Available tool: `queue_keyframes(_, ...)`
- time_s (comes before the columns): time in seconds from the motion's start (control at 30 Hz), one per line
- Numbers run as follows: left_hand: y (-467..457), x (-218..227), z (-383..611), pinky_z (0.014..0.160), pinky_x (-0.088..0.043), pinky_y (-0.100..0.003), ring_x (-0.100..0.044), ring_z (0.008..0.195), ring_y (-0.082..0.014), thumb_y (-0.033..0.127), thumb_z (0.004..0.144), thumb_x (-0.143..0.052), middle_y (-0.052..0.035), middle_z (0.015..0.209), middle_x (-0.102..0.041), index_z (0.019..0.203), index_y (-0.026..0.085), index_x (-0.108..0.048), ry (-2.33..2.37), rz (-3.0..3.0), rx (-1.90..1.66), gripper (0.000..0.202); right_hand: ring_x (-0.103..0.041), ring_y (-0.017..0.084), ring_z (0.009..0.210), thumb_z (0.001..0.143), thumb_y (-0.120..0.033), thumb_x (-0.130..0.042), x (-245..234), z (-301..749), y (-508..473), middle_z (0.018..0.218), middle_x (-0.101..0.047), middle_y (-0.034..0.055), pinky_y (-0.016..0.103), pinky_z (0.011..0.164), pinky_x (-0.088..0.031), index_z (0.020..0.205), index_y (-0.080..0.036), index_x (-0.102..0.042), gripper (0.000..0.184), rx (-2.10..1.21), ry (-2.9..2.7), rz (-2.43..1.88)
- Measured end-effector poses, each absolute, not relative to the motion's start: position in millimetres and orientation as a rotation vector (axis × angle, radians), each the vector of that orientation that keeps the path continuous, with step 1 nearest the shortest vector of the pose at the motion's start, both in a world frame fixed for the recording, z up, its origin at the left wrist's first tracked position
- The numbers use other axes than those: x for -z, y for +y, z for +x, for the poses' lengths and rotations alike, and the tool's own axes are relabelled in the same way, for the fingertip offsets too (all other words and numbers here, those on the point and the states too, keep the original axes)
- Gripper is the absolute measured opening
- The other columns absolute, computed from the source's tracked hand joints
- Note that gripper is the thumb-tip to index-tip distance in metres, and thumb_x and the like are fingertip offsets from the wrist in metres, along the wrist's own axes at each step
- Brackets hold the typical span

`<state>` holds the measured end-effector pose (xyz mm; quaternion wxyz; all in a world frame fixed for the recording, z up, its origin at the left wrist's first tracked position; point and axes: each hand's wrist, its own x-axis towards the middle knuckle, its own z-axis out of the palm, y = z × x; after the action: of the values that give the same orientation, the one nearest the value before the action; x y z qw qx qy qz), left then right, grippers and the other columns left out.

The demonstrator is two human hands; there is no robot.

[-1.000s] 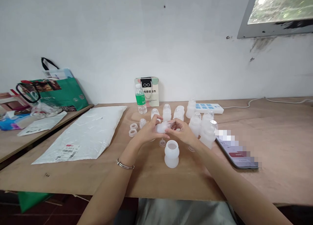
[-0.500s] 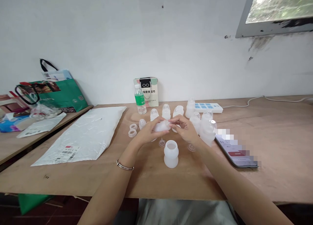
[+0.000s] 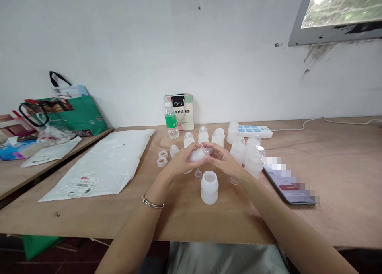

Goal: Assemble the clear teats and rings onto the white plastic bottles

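My left hand [image 3: 180, 162] is closed round a small translucent white bottle part [image 3: 197, 155], held above the wooden table [image 3: 185, 214]. My right hand [image 3: 224, 160] pinches a clear nipple-like piece [image 3: 207, 151] against the end of that part. An open-mouthed white silicone bottle body [image 3: 209, 187] stands upright just in front of both hands. A small clear nipple [image 3: 197, 173] lies on the table under my hands. A metal bracelet [image 3: 152, 202] is on my left wrist.
Several assembled white bottles [image 3: 250, 154] stand behind and right of my hands, two white rings [image 3: 162, 158] to the left. A phone [image 3: 288, 183] lies at right, a white plastic bag [image 3: 104, 162] at left, a green-labelled water bottle [image 3: 171, 121], a power strip [image 3: 253, 131] and a green tote [image 3: 71, 113] further back.
Both hands stay together on the small white part; the right hand's fingers have shifted slightly against its end. The view has barely moved.
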<state>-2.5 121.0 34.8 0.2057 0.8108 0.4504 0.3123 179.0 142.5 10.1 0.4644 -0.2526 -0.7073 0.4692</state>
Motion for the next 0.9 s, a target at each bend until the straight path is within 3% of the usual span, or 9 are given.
queue_keyframes(0.13, 123, -29, 0, 0.068, -0.043, -0.031, -0.058, 0.082, -0.0207, 0.046, 0.07, -0.067, -0.0043, 0.096, -0.058, 0.105, 0.022, -0.041, 1.326, 2.297, -0.909, 0.049, -0.064, 0.019, 0.086, 0.071, -0.041, -0.068, -9, 175, 140, 0.09, -0.068, 0.0025, 0.037, 0.078, -0.051, 0.101, -0.024, -0.059, 0.036, -1.192, -1.666, -0.79)
queue_keyframes(0.23, 124, -26, 3, 0.071, -0.044, -0.034, -0.059, 0.088, -0.0239, 0.045, 0.066, -0.07, -0.0061, 0.097, -0.058, 0.105, 0.021, -0.038, 1.366, 2.296, -0.948, 0.057, -0.062, 0.019, 0.076, 0.069, -0.045, -0.068, -5, 176, 143, 0.076, -0.064, 0.0002, 0.037, 0.071, -0.049, 0.087, -0.022, -0.057, 0.031, -1.085, -1.635, -0.898)
queue_keyframes(0.43, 124, -25, 2, 0.069, -0.046, -0.035, -0.06, 0.087, -0.0244, 0.039, 0.07, -0.066, -0.0075, 0.099, -0.058, 0.107, 0.021, -0.036, 1.39, 2.289, -0.941, 0.051, -0.057, 0.018, 0.099, 0.072, -0.038, -0.066, -4, 179, 143, 0.108, -0.06, 0.003, 0.037, 0.087, -0.045, 0.104, -0.027, -0.054, 0.036, -1.03, -1.78, -0.744)
queue_keyframes(0.57, 123, -24, 5, 0.078, -0.046, -0.04, -0.059, 0.097, -0.0274, 0.036, 0.068, -0.067, -0.0096, 0.104, -0.058, 0.105, 0.021, -0.039, 1.401, 2.283, -0.946, 0.049, -0.056, 0.02, 0.088, 0.069, -0.041, -0.069, -7, 178, 140, 0.089, -0.06, 0.0023, 0.04, 0.084, -0.044, 0.083, -0.023, -0.055, 0.027, -0.816, -1.74, -0.915)
queue_keyframes(0.73, 125, -22, 7, 0.082, -0.046, -0.042, -0.057, 0.104, -0.028, 0.034, 0.067, -0.069, -0.0112, 0.111, -0.056, 0.107, 0.021, -0.038, 1.348, 2.223, -1.037, 0.052, -0.055, 0.02, 0.097, 0.072, -0.035, -0.066, -4, 179, 142, 0.104, -0.059, 0.0036, 0.038, 0.088, -0.043, 0.101, -0.025, -0.054, 0.033, -0.846, -1.825, -0.783)
queue_keyframes(0.83, 126, -21, 6, 0.087, -0.044, -0.045, -0.054, 0.108, -0.0295, 0.032, 0.068, -0.068, -0.0117, 0.114, -0.055, 0.108, 0.021, -0.038, 1.393, 2.27, -1.08, 0.051, -0.056, 0.021, 0.093, 0.07, -0.035, -0.068, -2, 177, 143, 0.094, -0.06, 0.0029, 0.04, 0.088, -0.043, 0.09, -0.024, -0.056, 0.026, -0.738, -1.794, -0.791)
queue_keyframes(0.9, 126, -21, 6, 0.088, -0.044, -0.046, -0.053, 0.109, -0.03, 0.033, 0.069, -0.067, -0.0119, 0.116, -0.053, 0.108, 0.021, -0.038, 1.421, 2.283, -1.114, 0.051, -0.057, 0.022, 0.094, 0.07, -0.037, -0.068, -2, 176, 142, 0.097, -0.061, 0.0032, 0.042, 0.09, -0.043, 0.093, -0.024, -0.056, 0.028, -0.742, -1.747, -0.81)
